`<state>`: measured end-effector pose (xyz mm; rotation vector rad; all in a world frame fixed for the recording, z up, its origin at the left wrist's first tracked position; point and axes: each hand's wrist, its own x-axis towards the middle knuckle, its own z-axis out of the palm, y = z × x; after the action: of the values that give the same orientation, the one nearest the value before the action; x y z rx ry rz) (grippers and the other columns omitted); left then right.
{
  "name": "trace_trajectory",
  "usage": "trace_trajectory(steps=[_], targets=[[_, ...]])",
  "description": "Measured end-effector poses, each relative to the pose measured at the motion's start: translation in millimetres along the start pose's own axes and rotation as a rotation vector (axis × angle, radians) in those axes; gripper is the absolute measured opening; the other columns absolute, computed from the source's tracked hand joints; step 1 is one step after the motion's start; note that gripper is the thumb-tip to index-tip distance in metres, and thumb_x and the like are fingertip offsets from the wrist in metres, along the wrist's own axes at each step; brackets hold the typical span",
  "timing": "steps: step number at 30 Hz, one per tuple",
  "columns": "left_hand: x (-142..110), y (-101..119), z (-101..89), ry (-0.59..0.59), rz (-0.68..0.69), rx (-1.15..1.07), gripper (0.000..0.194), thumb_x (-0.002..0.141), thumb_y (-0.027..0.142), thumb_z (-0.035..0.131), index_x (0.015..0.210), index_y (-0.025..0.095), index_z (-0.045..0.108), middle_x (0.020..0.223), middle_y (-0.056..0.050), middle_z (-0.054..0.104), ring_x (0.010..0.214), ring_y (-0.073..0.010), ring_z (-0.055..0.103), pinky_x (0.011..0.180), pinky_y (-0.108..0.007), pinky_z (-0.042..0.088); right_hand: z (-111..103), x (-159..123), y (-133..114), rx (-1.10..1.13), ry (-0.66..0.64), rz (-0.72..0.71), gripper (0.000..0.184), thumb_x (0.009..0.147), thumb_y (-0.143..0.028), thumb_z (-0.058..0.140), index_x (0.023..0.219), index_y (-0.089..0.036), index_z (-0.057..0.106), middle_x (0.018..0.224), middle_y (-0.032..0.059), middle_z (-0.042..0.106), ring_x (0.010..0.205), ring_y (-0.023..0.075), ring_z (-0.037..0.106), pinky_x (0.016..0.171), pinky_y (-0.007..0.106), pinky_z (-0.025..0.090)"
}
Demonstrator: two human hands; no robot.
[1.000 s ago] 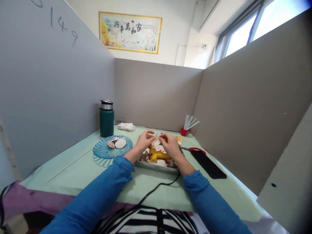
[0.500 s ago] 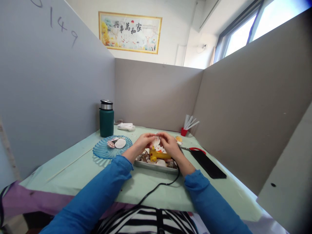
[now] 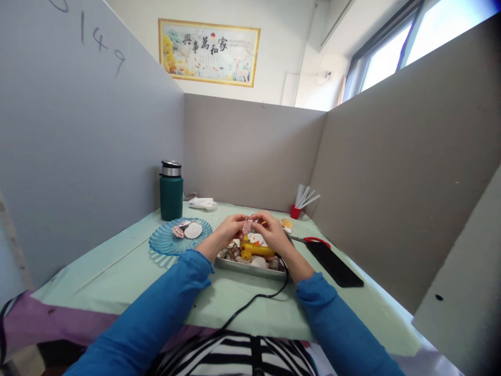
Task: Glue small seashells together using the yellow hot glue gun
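Over the metal tray point(image 3: 250, 270), my left hand point(image 3: 231, 227) and my right hand point(image 3: 271, 231) meet, fingers closed around a small pinkish seashell point(image 3: 247, 226). Its ribbed, reddish side faces me. Fingertips of both hands touch its edges, and the far side is hidden. Beneath them a yellow glue gun point(image 3: 256, 249) lies across the tray on stones and shells. A black cord point(image 3: 254, 297) runs from the tray's right end toward my lap. One white shell point(image 3: 259, 262) shows at the tray's near side.
On the left stand a blue glass plate point(image 3: 160, 243) holding several shells and a green bottle point(image 3: 171, 196). A white packet point(image 3: 202, 202) lies behind. To the right are a red cup point(image 3: 295, 211) of white sticks, red-handled scissors point(image 3: 317, 241), a black phone-like slab point(image 3: 334, 265) and yellowish shells point(image 3: 287, 224).
The shell between my hands has turned: its pale side faced me before, and now the pinkish side does. My right fingers have shifted slightly; both forearms stay in place.
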<state>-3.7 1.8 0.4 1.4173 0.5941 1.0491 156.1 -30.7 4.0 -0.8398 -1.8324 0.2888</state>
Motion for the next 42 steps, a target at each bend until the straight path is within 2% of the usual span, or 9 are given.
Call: trace_trajectory(steps=[4,7,11,17,24,27,35,38,42], targets=[[4,-3,-0.2,0.078,-0.009,0.065,0.029,0.074,0.04,0.063,0.08,0.012,0.058,0.055,0.003,0.052,0.037,-0.0042,0.042,0.038,-0.018,0.031,1,0,4,0.06,-0.024,0.055,0.016,0.081,-0.03,0.054,0.091,-0.018,0.059,0.09,0.003,0.06,0.08,0.0144,0.057,0.069,0.026,0.046],[5,-4,-1.5,0.175,0.028,0.186,0.036,0.081,0.048,0.053,0.072,0.013,0.054,0.041,0.006,0.042,0.032,-0.0056,0.037,0.036,-0.019,0.024,2,0,10,0.08,-0.004,0.108,0.017,0.082,-0.033,0.054,0.09,-0.018,0.057,0.083,0.0013,0.061,0.073,0.0138,0.057,0.067,0.026,0.046],[5,-4,-2.5,0.246,0.088,0.233,0.042,0.082,0.053,0.048,0.078,0.012,0.057,0.041,0.006,0.042,0.031,-0.0046,0.033,0.036,-0.019,0.024,3,0,15,-0.016,0.032,0.11,0.018,0.083,-0.033,0.053,0.089,-0.017,0.06,0.081,0.0022,0.063,0.073,0.0147,0.057,0.068,0.027,0.045],[2,-1,0.6,0.171,0.111,0.279,0.031,0.07,0.038,0.068,0.08,0.011,0.06,0.059,0.003,0.055,0.036,-0.0026,0.041,0.036,-0.017,0.029,3,-1,12,-0.094,-0.011,0.107,0.017,0.082,-0.03,0.055,0.088,-0.017,0.062,0.079,0.0031,0.066,0.072,0.015,0.06,0.068,0.027,0.045],[3,-4,-0.2,0.215,-0.043,0.301,0.01,0.076,0.018,0.06,0.082,0.012,0.056,0.051,0.005,0.051,0.036,-0.0057,0.046,0.038,-0.017,0.035,3,-1,12,-0.312,-0.07,0.168,0.011,0.08,-0.026,0.058,0.081,-0.017,0.065,0.078,0.0032,0.068,0.069,0.0143,0.058,0.065,0.025,0.041],[2,-3,1.5,0.191,-0.101,0.388,0.01,0.076,0.012,0.056,0.085,0.011,0.058,0.05,0.005,0.051,0.036,-0.0065,0.046,0.038,-0.017,0.036,3,-2,12,-0.395,-0.105,0.193,0.01,0.079,-0.025,0.059,0.077,-0.017,0.065,0.073,0.0019,0.066,0.066,0.0137,0.056,0.062,0.024,0.038],[5,-8,-3.1,0.124,-0.045,0.553,0.007,0.077,0.019,0.054,0.078,0.013,0.057,0.047,0.005,0.05,0.035,-0.008,0.048,0.039,-0.018,0.037,3,-3,8,-0.396,-0.129,0.219,0.01,0.08,-0.024,0.058,0.077,-0.017,0.065,0.073,0.0016,0.067,0.067,0.0132,0.056,0.062,0.023,0.036],[5,-9,-5.6,0.103,0.022,0.646,0.01,0.077,0.021,0.053,0.079,0.013,0.058,0.044,0.005,0.05,0.037,-0.0089,0.05,0.039,-0.017,0.037,3,-3,6,-0.395,-0.139,0.223,0.01,0.08,-0.024,0.058,0.077,-0.017,0.065,0.073,0.0018,0.067,0.067,0.0131,0.056,0.062,0.023,0.036],[4,-5,-6.1,0.086,0.022,0.697,0.016,0.076,0.025,0.054,0.08,0.012,0.063,0.046,0.004,0.052,0.038,-0.0086,0.05,0.039,-0.017,0.036,2,-2,5,-0.414,-0.142,0.23,0.01,0.08,-0.023,0.059,0.077,-0.017,0.066,0.074,0.0025,0.067,0.068,0.0133,0.056,0.062,0.023,0.035]])
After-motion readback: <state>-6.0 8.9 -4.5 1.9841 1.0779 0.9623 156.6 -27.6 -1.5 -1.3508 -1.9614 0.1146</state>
